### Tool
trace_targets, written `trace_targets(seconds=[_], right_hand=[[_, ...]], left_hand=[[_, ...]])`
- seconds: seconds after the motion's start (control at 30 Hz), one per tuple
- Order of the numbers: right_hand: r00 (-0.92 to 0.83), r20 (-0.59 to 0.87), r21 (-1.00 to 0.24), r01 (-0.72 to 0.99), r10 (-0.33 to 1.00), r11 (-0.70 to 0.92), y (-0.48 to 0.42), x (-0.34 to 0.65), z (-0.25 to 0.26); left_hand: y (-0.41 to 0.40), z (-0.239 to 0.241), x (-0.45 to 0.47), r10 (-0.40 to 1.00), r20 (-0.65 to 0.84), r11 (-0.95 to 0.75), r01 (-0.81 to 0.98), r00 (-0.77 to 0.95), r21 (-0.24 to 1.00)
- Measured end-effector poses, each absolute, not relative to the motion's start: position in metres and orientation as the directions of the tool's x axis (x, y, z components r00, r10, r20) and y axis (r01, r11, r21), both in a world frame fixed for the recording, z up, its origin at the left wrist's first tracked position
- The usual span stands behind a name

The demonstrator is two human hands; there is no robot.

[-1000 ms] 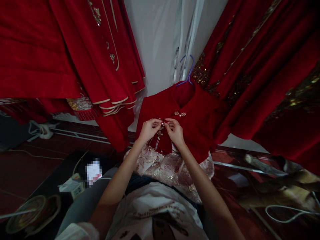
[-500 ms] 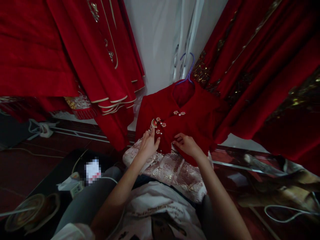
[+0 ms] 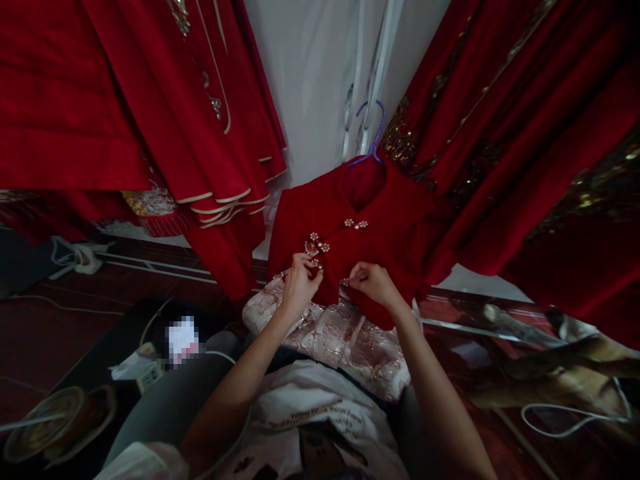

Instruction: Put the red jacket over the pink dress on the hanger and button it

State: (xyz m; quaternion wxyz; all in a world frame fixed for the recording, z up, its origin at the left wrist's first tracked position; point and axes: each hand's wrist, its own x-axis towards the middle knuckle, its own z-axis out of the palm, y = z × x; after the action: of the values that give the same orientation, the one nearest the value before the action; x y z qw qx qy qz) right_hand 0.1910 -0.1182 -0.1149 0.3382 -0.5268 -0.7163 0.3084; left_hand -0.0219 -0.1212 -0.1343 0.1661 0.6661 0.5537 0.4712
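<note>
A short red jacket [image 3: 395, 230] hangs on a purple hanger [image 3: 376, 137] in front of me, its lower front partly undone. Jewelled flower fasteners [image 3: 356, 224] sit below the collar, and a larger fan-shaped ornament [image 3: 311, 248] is on the left front. My left hand [image 3: 301, 279] is closed, thumb and fingertips pinching at a lower flower fastener [image 3: 316, 264] on the left front edge. With its fingers pressed together, my right hand [image 3: 373, 280] grips the opposite front edge at a small beaded fastener [image 3: 345, 282]. The exact fingertip contact is small and dim.
Pale pink-and-gold brocade fabric [image 3: 340, 330] lies across my lap under the jacket. Red garments [image 3: 220, 160] hang at left, and sequinned red ones [image 3: 505, 153] at right. A power strip [image 3: 149, 377] and a lidded cup [image 3: 50, 423] are at lower left. Rolls [image 3: 565, 383] lie at right.
My left fingers have come down from beside the fan-shaped ornament and closed at the flower fastener below it. My right fingers have drawn together at the jacket's edge. The view has shifted slightly.
</note>
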Motion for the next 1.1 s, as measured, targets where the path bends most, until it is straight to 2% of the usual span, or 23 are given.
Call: trace_targets(seconds=[0.1,0.17,0.23,0.33,0.47,0.6,0.7,0.8,0.87,1.0,1.1], right_hand=[[-0.24,0.142,-0.853,0.462,0.96,0.241,-0.117,0.199,-0.112],[-0.253,0.12,-0.89,0.401,0.96,0.217,-0.117,0.202,-0.111],[-0.277,0.089,-0.93,0.321,0.957,0.179,-0.118,0.205,-0.107],[-0.322,0.037,-0.976,0.19,0.946,0.103,-0.122,0.208,-0.097],[-0.305,0.019,-0.999,0.026,0.952,0.028,-0.126,0.2,-0.084],[-0.161,0.167,-0.986,-0.04,0.973,0.163,-0.124,0.173,-0.09],[-0.052,0.289,-0.954,0.065,0.956,0.292,-0.12,0.154,-0.105],[-0.009,0.332,-0.923,0.204,0.943,0.327,-0.119,0.145,-0.117],[-0.007,0.343,-0.908,0.255,0.939,0.334,-0.12,0.142,-0.121],[0.004,0.38,-0.887,0.284,0.925,0.363,-0.122,0.134,-0.122],[0.002,0.418,-0.867,0.299,0.909,0.398,-0.121,0.127,-0.125]], left_hand=[[-0.118,-0.129,-0.022,0.832,0.551,-0.43,0.712,0.072,0.555],[-0.118,-0.126,-0.023,0.803,0.569,-0.464,0.785,0.176,0.41],[-0.119,-0.127,-0.026,0.795,0.563,-0.466,0.822,0.226,0.328],[-0.121,-0.133,-0.03,0.771,0.571,-0.507,0.815,0.283,0.28],[-0.121,-0.139,-0.035,0.729,0.631,-0.547,0.78,0.266,0.304],[-0.118,-0.139,-0.036,0.743,0.622,-0.507,0.814,0.246,0.283],[-0.115,-0.14,-0.037,0.731,0.629,-0.511,0.824,0.266,0.246],[-0.113,-0.141,-0.037,0.709,0.661,-0.554,0.774,0.245,0.307],[-0.114,-0.142,-0.036,0.731,0.657,-0.57,0.693,0.182,0.441],[-0.115,-0.141,-0.032,0.856,0.517,-0.473,0.427,0.015,0.77],[-0.113,-0.141,-0.029,0.913,0.408,-0.383,0.298,-0.024,0.874]])
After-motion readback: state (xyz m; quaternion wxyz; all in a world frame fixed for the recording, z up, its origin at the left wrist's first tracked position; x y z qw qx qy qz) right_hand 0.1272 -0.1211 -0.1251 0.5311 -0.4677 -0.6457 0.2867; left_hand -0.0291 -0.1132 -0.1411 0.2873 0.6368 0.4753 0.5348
